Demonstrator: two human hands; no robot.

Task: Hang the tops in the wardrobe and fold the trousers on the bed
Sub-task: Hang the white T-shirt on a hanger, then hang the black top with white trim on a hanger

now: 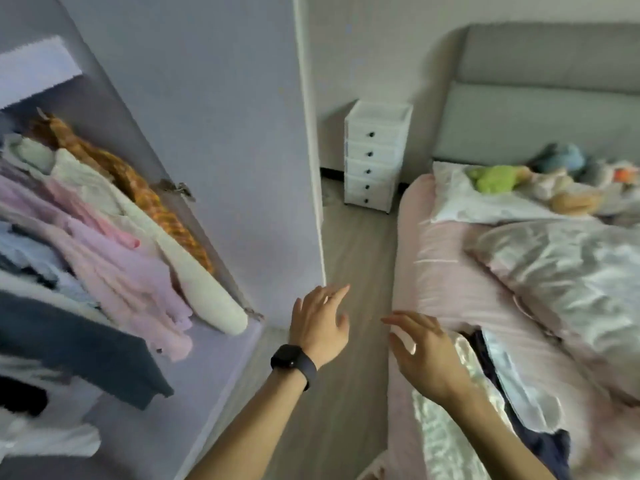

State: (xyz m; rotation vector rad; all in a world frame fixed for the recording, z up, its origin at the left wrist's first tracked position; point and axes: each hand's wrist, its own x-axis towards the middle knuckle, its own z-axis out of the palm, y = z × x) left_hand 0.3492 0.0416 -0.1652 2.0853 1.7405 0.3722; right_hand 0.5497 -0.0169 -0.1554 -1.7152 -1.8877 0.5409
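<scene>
Head view showed the clothes left to sort heaped at the near edge of the bed (433,271), towards its near left corner: a shiny pale garment (446,427) with a dark navy garment (547,445) lying partly over it; whether either was a top or trousers could not be told. Both looked soft, limp and light; the shiny one was probably slippery and would likely slide off a loose grip, so a firm pinch at the shoulders or waistband seemed the best hold, with the cloth shaken out before it was hung or folded. Tops (114,237) hung in a row in the open wardrobe (207,116) on the left, pink, cream and orange check among them. The left hand (320,327), a dark watch (289,358) on its wrist, was stretched forward above the floor (346,254) between wardrobe and bed, its fingers spread and grasping nothing; the right hand (429,358) was held out beside it over the bed's near edge, palm down, fingers loose and apart, also empty, just above the heap but not plainly touching it. A crumpled duvet (571,271) covered the far side of the bed.
</scene>
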